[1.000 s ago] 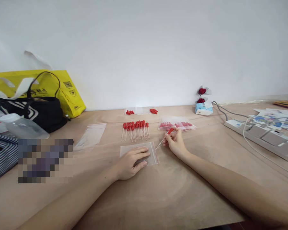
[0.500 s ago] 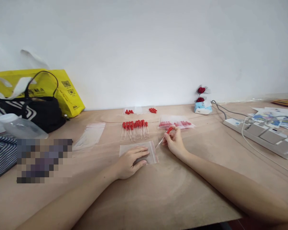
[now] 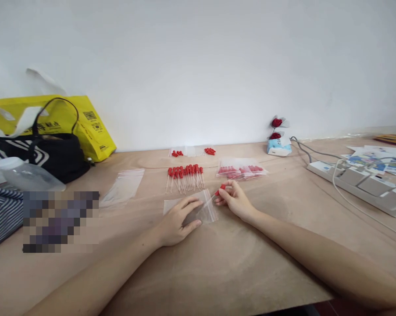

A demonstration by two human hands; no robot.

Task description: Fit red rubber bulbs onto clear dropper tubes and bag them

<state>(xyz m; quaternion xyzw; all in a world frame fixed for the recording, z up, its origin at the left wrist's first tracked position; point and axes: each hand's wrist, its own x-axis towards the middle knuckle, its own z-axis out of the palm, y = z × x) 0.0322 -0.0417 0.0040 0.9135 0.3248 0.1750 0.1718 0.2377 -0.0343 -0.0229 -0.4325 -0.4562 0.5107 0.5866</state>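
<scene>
My right hand [image 3: 236,202] pinches a dropper with a red bulb [image 3: 221,188]; its thin clear stem points left, over or into the open end of a clear zip bag [image 3: 208,215]. On that bag lies my left hand [image 3: 182,220], palm down with fingers apart, touching the plastic. Beyond the hands, a row of several red-topped droppers [image 3: 185,173] lies side by side on the table. Filled bags with red bulbs [image 3: 242,169] are just behind my right hand. Whether the stem tip is inside the bag is hard to tell.
Flat clear bags [image 3: 123,186] lie at the left. Small bags with red bulbs [image 3: 194,152] rest near the wall. A black bag [image 3: 58,156], yellow bag [image 3: 97,131] and plastic bottle [image 3: 30,173] stand far left. A power strip [image 3: 355,182] with cables is at the right.
My right hand has moved left and slightly down with the dropper, bringing the stem to the bag. The bag's open end has lifted at its upper corner. My left hand has barely moved.
</scene>
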